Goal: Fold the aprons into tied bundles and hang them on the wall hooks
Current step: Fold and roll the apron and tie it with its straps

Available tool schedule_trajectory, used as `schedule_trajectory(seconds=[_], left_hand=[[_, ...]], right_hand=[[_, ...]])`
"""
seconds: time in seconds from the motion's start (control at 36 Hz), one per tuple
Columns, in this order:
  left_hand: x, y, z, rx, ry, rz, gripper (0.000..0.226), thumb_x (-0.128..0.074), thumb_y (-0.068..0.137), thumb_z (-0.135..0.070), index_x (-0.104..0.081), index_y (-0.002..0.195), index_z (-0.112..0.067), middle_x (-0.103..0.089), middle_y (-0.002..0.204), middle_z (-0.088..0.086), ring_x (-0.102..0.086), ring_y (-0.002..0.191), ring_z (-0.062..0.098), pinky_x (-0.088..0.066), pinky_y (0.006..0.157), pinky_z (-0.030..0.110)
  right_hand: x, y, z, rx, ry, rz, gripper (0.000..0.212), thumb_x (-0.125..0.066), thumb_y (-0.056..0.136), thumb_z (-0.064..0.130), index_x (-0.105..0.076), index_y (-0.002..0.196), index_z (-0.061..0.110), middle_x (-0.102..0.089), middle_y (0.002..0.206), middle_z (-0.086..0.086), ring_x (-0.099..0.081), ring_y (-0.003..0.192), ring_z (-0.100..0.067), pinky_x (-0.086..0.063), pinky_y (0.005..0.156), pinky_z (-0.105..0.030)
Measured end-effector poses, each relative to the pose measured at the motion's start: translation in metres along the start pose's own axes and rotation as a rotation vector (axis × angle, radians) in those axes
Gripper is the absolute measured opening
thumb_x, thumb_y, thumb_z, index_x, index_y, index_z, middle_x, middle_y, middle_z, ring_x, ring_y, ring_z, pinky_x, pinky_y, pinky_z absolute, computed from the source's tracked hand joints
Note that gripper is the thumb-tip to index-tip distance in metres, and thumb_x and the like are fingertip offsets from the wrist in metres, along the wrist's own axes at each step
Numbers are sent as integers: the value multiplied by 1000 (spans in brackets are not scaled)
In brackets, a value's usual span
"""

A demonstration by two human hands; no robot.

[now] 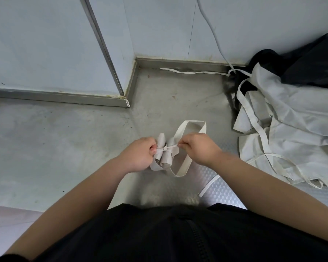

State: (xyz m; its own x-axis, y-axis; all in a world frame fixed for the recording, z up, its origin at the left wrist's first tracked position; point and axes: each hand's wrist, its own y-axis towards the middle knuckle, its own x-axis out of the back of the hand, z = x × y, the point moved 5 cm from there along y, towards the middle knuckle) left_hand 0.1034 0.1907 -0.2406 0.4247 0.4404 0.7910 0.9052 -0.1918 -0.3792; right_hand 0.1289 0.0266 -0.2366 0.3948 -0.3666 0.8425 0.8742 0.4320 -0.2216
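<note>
A small rolled bundle of off-white apron hangs in the air in front of me, cinched at its middle by a thin tie string. My left hand pinches the string's left end beside the bundle. On the other side my right hand pinches the right end, and the string runs taut between the two. The wide neck loop of the apron sticks out around my right hand. No wall hooks are in view.
A pile of loose white aprons with trailing straps lies at the right, over a dark cloth. One strap stretches along the metal baseboard. Pale wall panels form a corner ahead; grey floor lies below.
</note>
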Motion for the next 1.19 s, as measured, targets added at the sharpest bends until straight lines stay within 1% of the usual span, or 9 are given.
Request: schedule_trajectory(seconds=[0.25,0.36,0.44,0.5,0.67,0.75,0.89,1.08,1.19], left_hand=[[3,-7,-1,13,-123,-121,10,-51,93,-23,-46,101,-20,-45,118,3,-51,100,17,-42,86,31],[-8,-17,-14,-50,-239,-34,85,-72,76,-44,-23,144,-32,-19,147,-3,-36,130,12,-36,104,31],[-15,-14,-15,-82,-73,-44,75,-71,78,-34,-31,142,-35,-17,151,5,-36,134,19,-39,103,33],[-15,-10,-9,-21,-151,-108,63,-71,80,-29,-42,136,-26,-32,140,7,-44,125,21,-40,98,29],[-3,-23,-4,130,-832,-340,32,-75,76,-27,-57,102,-25,-63,102,-6,-63,92,14,-51,81,26],[0,-30,7,241,-1093,-425,38,-75,69,-39,-57,102,-30,-65,109,-3,-64,100,16,-50,94,46],[4,-52,24,455,-396,-524,89,-72,76,-41,-21,147,-25,-3,154,10,-21,140,28,-27,110,37],[-15,-39,-28,10,225,-253,73,-59,82,-44,-25,146,-33,-28,150,-9,-13,142,18,-9,115,41],[6,-32,-32,70,215,-491,31,-44,94,-42,-65,109,-25,-58,118,1,-43,119,25,-27,102,37]], right_hand=[[-4,-3,0,-123,210,56,25,-47,98,26,-61,93,6,-56,80,-2,-48,76,-18,-32,65,-27],[-11,-8,10,-96,416,106,20,-48,98,21,-57,82,12,-49,70,5,-45,73,-14,-36,71,-28],[-13,-12,20,-74,503,125,23,-45,99,16,-56,80,21,-52,75,9,-48,73,-7,-36,72,-23],[-16,-14,20,-119,559,149,16,-47,98,20,-61,107,18,-60,94,4,-52,87,-9,-38,79,-19],[-22,-26,12,-144,431,218,78,-75,78,33,-31,142,27,-49,119,7,-51,107,-11,-38,91,-20],[-14,-21,9,-83,107,113,47,-65,82,30,-50,126,24,-61,116,2,-58,108,-21,-45,89,-30],[9,-20,11,-87,43,-37,23,-54,88,21,-58,110,16,-65,107,-6,-57,104,-26,-43,78,-31],[24,-23,33,109,-34,-8,31,-55,85,15,-58,116,19,-65,111,-5,-56,107,-27,-41,79,-29],[38,-26,22,60,-131,-3,34,-49,87,13,-53,121,20,-61,117,-5,-54,111,-28,-39,76,-28]])
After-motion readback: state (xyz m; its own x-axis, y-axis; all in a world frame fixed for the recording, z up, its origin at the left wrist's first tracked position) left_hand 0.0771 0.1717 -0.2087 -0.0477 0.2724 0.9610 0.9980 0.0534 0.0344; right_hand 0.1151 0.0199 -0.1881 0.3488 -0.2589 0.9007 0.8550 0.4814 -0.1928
